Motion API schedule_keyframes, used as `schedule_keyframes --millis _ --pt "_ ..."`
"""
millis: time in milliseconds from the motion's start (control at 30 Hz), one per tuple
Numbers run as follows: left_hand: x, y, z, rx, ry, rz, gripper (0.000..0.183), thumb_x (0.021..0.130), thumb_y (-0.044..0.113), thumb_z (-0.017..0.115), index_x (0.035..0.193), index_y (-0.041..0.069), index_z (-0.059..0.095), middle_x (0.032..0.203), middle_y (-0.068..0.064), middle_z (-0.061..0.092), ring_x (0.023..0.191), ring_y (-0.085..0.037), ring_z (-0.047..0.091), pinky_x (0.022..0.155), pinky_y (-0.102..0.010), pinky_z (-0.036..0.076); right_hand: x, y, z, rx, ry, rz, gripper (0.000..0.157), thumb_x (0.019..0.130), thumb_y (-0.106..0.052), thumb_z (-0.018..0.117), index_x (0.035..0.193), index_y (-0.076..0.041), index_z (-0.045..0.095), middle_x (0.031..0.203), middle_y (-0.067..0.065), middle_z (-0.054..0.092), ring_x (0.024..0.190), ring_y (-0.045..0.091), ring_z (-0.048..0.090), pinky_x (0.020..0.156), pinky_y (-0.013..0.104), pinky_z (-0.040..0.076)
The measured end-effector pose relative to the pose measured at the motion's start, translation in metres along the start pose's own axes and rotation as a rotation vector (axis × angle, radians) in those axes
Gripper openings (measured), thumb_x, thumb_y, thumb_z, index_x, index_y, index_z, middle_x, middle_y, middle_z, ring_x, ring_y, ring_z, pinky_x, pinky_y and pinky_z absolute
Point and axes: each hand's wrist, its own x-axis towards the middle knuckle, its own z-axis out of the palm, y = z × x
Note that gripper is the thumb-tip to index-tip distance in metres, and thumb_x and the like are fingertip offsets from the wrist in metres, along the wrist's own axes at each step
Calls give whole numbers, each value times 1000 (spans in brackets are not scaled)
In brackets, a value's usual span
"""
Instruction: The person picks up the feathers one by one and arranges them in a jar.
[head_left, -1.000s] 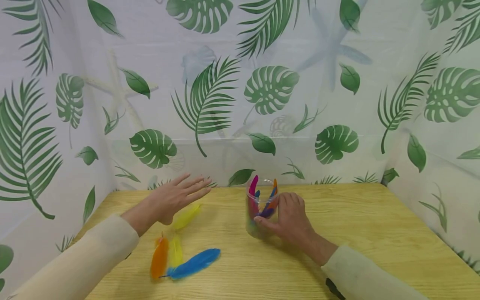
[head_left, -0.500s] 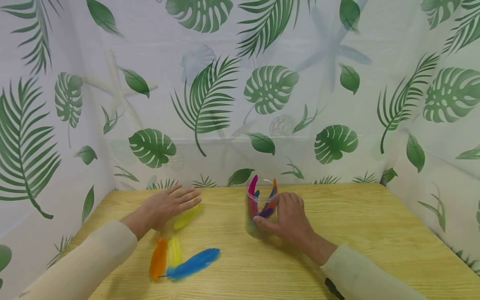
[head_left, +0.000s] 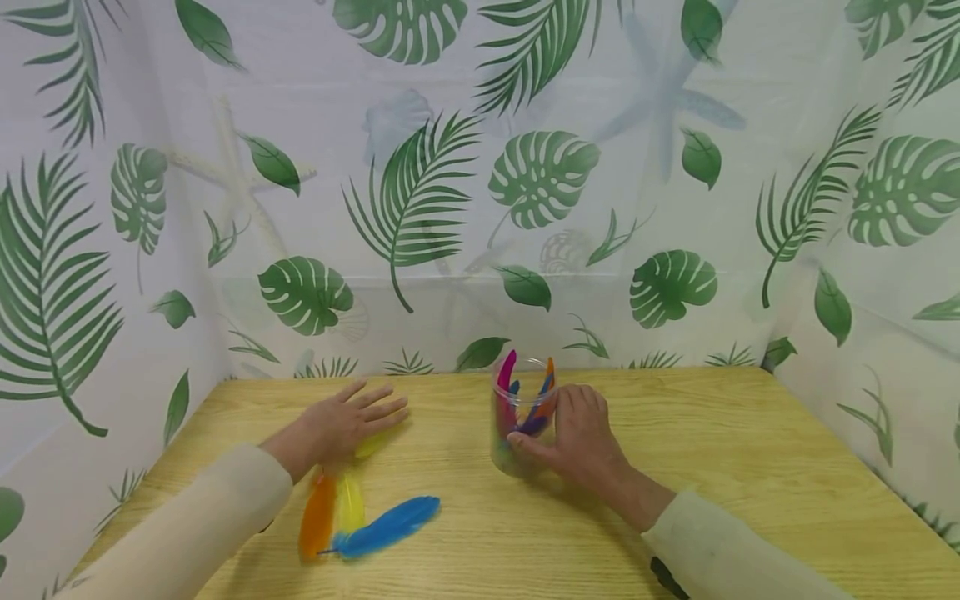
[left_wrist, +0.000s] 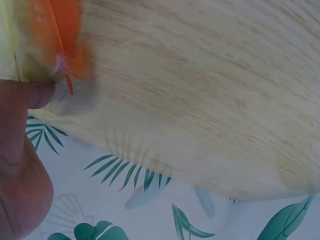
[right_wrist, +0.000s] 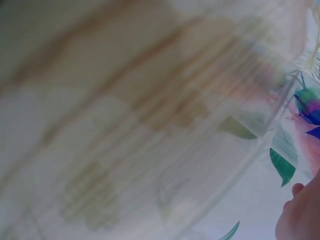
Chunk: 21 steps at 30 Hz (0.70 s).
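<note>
In the head view my left hand (head_left: 347,429) hovers low over or rests on a yellow feather (head_left: 371,444), fingers straight and a little spread. Most of that feather is hidden under it. Nearer lie an orange feather (head_left: 318,517), a second yellow feather (head_left: 350,502) and a blue feather (head_left: 390,527). The left wrist view has the orange feather (left_wrist: 57,25) and a yellow one (left_wrist: 7,45) close to a fingertip; contact is unclear. My right hand (head_left: 581,442) grips a clear plastic cup (head_left: 501,454) holding pink, blue, orange and purple feathers (head_left: 507,385). The cup stands upright.
A wood-grain table (head_left: 697,467) runs back to a leaf-printed curtain (head_left: 450,208), which also closes off both sides. The right wrist view is mostly blurred by the cup's clear wall (right_wrist: 280,110).
My left hand has come down and slightly left onto the far yellow feather, then shifted a little right. The right hand and the cup have stayed in place.
</note>
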Motion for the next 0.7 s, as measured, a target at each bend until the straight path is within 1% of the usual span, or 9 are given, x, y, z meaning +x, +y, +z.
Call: schedule_keyframes --millis 100,167,267,367,533,700 --pt "-2 4 -4 -53 -75 -17 81 91 35 68 158 18 26 165 0 25 152 -27 23 121 -51 23 0 0 0 2 -3 3 67 78 -61 74 103 -2 55 97 11 57 100 30 49 91 46 37" --pt "-3 7 -5 -104 -97 -34 73 96 32 61 159 18 27 165 1 26 153 -27 22 121 -51 21 0 0 -1 2 -3 3 68 79 -61 74 104 -1 55 98 11 57 100 30 49 91 46 37" --pt "-4 9 -5 -155 -97 -44 62 101 27 53 157 17 31 164 1 30 152 -27 25 121 -52 23 0 0 -1 -3 0 1 67 78 -61 74 103 -1 55 98 11 57 100 30 49 91 46 37" --pt "-4 11 -4 -188 -97 -53 56 103 24 48 156 17 34 162 0 34 151 -27 28 120 -53 25 0 0 -1 -8 2 -5 66 78 -61 74 102 -2 54 97 11 57 99 30 49 90 46 37" --pt "-4 12 -1 -286 -94 -64 54 105 26 47 156 14 35 161 -3 35 150 -28 29 120 -54 23 0 0 0 -7 4 -9 68 78 -61 74 104 -1 55 97 12 57 99 31 50 90 46 37" --pt "-2 12 0 -341 -78 -67 53 105 28 48 155 13 37 160 -5 38 150 -29 30 120 -54 23 0 0 0 -2 20 -13 68 77 -59 76 105 0 55 97 12 58 100 32 50 90 47 37"
